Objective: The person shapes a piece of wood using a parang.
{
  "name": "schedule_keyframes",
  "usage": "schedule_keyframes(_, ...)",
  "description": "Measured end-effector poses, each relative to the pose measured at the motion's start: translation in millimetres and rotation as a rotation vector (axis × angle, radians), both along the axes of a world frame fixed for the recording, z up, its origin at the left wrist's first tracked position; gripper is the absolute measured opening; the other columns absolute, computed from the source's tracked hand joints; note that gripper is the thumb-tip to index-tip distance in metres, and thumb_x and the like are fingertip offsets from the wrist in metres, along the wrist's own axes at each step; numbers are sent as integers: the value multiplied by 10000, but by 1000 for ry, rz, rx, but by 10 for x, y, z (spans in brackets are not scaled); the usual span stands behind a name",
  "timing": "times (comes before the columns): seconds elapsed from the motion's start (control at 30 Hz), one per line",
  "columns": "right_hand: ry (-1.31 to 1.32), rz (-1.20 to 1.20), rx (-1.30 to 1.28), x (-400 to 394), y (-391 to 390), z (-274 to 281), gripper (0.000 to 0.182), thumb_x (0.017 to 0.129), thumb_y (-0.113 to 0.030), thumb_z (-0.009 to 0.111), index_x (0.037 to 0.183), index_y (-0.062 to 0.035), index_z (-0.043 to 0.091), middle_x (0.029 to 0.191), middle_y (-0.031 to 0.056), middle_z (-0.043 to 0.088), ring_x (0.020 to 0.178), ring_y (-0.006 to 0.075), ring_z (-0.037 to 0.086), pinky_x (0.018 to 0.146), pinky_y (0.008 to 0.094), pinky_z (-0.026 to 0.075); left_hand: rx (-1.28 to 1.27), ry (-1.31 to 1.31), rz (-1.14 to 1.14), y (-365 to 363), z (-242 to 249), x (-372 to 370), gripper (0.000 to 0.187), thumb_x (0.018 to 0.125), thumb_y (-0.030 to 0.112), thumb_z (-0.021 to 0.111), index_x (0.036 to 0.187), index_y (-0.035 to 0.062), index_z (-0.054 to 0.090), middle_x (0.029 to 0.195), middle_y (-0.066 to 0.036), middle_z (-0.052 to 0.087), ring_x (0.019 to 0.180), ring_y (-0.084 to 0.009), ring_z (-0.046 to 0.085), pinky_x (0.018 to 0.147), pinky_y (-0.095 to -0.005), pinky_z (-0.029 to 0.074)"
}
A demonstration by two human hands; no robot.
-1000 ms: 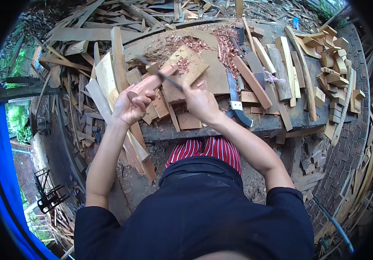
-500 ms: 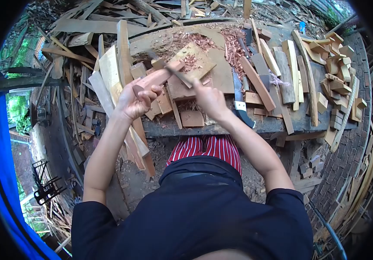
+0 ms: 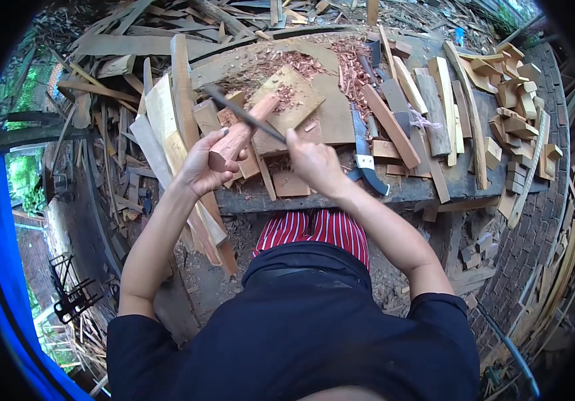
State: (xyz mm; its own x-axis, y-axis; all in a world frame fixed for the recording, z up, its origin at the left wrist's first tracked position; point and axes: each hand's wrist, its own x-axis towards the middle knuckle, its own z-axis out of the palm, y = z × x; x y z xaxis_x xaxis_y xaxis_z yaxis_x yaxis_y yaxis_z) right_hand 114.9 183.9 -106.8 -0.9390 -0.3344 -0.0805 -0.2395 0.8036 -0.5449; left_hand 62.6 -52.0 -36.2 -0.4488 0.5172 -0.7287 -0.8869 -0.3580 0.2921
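A reddish piece of wood (image 3: 236,138) with a cut end lies in my left hand (image 3: 205,164), whose fingers wrap its near end. Its far end rests close to a square wooden board (image 3: 301,100) strewn with shavings. My right hand (image 3: 314,164) is closed around the near end of a long, dark, flat file (image 3: 234,107). The file lies across the top of the reddish wood, and its far end sticks out to the left. The file's handle is hidden in my fist.
A large knife with a dark handle (image 3: 367,172) lies right of my right hand. Wood strips (image 3: 391,127) and curved cut blocks (image 3: 514,100) cover the bench's right side. Red shavings (image 3: 351,73) lie at the back. Tall planks (image 3: 180,93) lean at the left.
My right hand has slid the file left and a little toward me across the wood, so more of it juts out past the left side. My left hand has tilted the wood piece more steeply.
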Motion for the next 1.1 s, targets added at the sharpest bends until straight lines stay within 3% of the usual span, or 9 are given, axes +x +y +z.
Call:
schedule_keyframes(0.13,191,-174,28,-222,166,-348,291,851,-36,409,1140,-4,427,652,186,632,591,371,648,484,494,511,16,-45,35,32,97,-37,441,974,339,380,1267,12,334,872,-157,527,519,-130,534,399,-256,551)
schedule_keyframes(0.23,8,-137,28,-178,29,-147,277,853,-41,418,1128,-5,434,629,179,623,555,354,640,497,487,512,16,-46,38,27,74,-76,441,972,337,376,1268,14,324,865,-148,512,517,-128,524,396,-252,544)
schedule_keyframes(0.33,117,-11,-84,51,-47,18,268,862,-34,402,1128,-12,429,633,191,624,575,348,649,506,488,510,23,-66,18,15,51,-52,459,970,336,383,1285,13,299,889,-146,482,524,-124,501,409,-269,548)
schedule_keyframes(0.43,-74,-169,56,-222,115,-346,292,853,-52,417,1141,-8,432,679,196,642,638,386,650,541,521,505,49,-75,43,-24,-5,-51,468,973,342,373,1291,10,287,885,-142,475,529,-127,495,421,-276,550)
schedule_keyframes(0.63,109,-121,8,-245,165,-293,346,843,-51,431,1186,-10,416,756,239,639,664,398,650,548,514,509,142,-159,112,-21,68,-130,461,975,346,362,1308,36,283,899,-150,461,548,-138,496,441,-293,559)
schedule_keyframes(0.67,-16,-112,49,-239,111,-227,341,833,-37,431,1173,-16,414,700,211,630,634,391,645,529,509,504,143,-141,105,-18,81,-168,459,976,345,361,1308,38,286,901,-149,459,548,-139,496,443,-298,562)
schedule_keyframes(0.8,163,-5,-25,-67,8,-45,267,841,-20,421,1108,-34,426,634,159,630,578,358,646,508,491,507,149,-161,87,70,85,-100,453,978,348,353,1305,40,295,898,-149,465,544,-147,506,438,-299,563)
schedule_keyframes(0.87,-79,-74,107,-211,133,-185,244,857,-30,412,1100,-35,427,687,185,648,621,369,655,539,496,514,33,-125,79,27,71,-49,454,976,341,358,1303,33,294,885,-149,474,536,-146,515,426,-280,558)
schedule_keyframes(1.1,24,-170,18,-382,437,-729,293,913,-140,406,1180,-20,413,821,262,647,775,432,648,662,531,509,0,-82,63,20,86,-54,449,977,320,377,1288,7,290,859,-148,497,529,-141,528,411,-266,561)
